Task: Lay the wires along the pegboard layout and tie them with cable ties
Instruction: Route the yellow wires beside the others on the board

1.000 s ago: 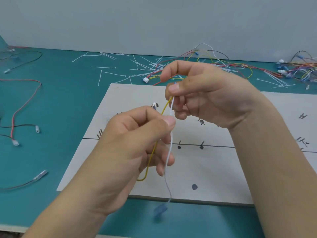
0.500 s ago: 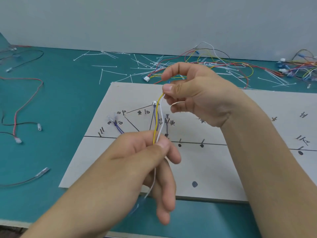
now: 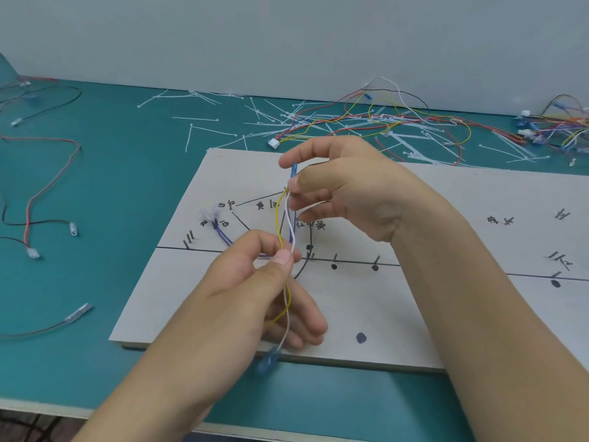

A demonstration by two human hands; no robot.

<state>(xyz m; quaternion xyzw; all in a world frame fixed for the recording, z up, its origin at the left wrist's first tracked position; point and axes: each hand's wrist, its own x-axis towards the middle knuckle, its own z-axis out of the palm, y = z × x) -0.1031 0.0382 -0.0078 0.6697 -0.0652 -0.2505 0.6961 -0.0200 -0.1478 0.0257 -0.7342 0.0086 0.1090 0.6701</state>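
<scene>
1. Your left hand pinches the yellow wire and white wire together, keeping them parallel.
2. Your right hand pinches their upper ends above the pegboard, likely tensioning them for laying.

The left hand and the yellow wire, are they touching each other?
Touching. In the head view, the left hand pinches the yellow wire together with the white wire between thumb and forefinger, with no gap at the pinch.
</scene>
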